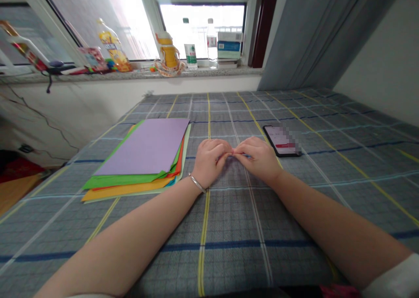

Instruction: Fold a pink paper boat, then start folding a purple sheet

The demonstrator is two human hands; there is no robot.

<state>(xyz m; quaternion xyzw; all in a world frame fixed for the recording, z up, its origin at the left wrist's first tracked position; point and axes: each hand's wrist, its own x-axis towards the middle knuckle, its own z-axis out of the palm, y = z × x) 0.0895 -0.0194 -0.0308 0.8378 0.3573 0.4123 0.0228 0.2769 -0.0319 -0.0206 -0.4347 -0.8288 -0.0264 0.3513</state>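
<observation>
The left hand (211, 160) and right hand (257, 158) curl inward, their fingertips (228, 149) pressed together above a grey plaid bedsheet (209, 254). Whether they pinch anything thin is too small to tell. Just left of the left hand lies a stack of coloured paper (142, 147): flat, slightly fanned sheets, with lilac on top over green, orange and yellow. Just right of the right hand, a smartphone (282, 141) lies screen up, its display blurred. At the far side, bottles (211, 40) stand on a stone windowsill (140, 75).
</observation>
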